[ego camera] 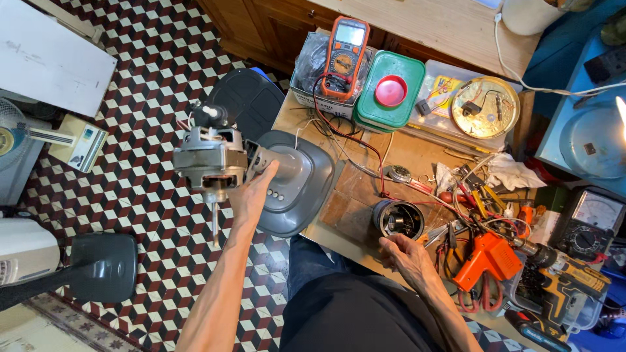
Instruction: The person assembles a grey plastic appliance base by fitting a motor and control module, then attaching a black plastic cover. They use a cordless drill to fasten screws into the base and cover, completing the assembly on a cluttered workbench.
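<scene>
Grey metal fan motor (210,160) is gripped by the left hand (253,190), lifted out over the floor so its shaft hangs free. The right hand (405,254) rests spread on the bench edge, just below a round motor part (398,219); an orange soldering gun (486,258) lies to its right.

This is a small repair workshop, probably inside a home. The wooden bench (417,156) is full of tools: an orange multimeter (345,55), an analog meter (592,218), a soldering gun (486,259), a drill (567,274), pliers (443,233) and wires (352,133). Fans (13,140) stand on the patterned tile floor (150,58), and a wooden cabinet (274,26) is behind the bench.
</scene>
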